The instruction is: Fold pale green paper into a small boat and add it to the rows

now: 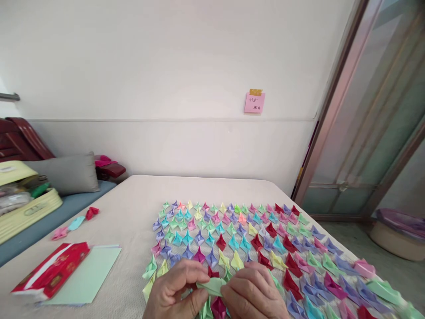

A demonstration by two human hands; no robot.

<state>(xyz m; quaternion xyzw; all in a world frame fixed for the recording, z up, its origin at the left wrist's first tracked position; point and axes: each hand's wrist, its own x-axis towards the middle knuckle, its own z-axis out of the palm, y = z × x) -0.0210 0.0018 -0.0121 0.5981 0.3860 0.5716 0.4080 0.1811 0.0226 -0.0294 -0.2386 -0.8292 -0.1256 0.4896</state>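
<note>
A strip of folded light-green paper [212,286] is held between both hands at the bottom centre. My left hand [181,288] pinches its left end between thumb and fingers. The right end is gripped by my right hand [255,292], whose fingers are curled and partly hide the paper. Around and beyond the hands, rows of small folded paper boats [199,239] in many colours cover the cloth. Several folded pieces lie right under the hands, partly hidden by them.
At left, a red tissue pack [55,268] overlaps a stack of pale green paper [89,274]. Small folded scraps [75,223] lie behind it. A yellow box [36,206] and a grey cushion [69,173] stand farther left. A pink note [254,103] is taped on the wall.
</note>
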